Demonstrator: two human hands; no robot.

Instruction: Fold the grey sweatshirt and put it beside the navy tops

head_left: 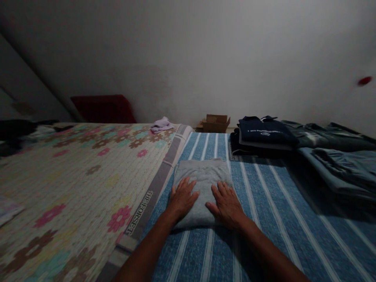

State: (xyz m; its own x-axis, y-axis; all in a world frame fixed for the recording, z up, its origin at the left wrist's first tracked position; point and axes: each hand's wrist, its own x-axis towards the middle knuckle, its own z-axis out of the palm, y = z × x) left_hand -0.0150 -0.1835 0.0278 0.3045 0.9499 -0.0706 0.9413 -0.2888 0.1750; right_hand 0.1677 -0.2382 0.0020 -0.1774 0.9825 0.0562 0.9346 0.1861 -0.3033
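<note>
A folded grey garment (202,176) lies on the blue striped sheet (264,203) in front of me. My left hand (182,197) lies flat on its near left part, fingers stretched out. My right hand (226,203) rests flat on its near right part, fingers also spread. Neither hand holds anything; both press down on the grey cloth.
A floral quilt (73,184) covers the left side. A stack of folded dark clothes (263,135) sits at the back, with more grey-blue garments (337,164) to the right. A small lilac cloth (161,124), a cardboard box (216,123) and a red object (102,109) lie by the wall.
</note>
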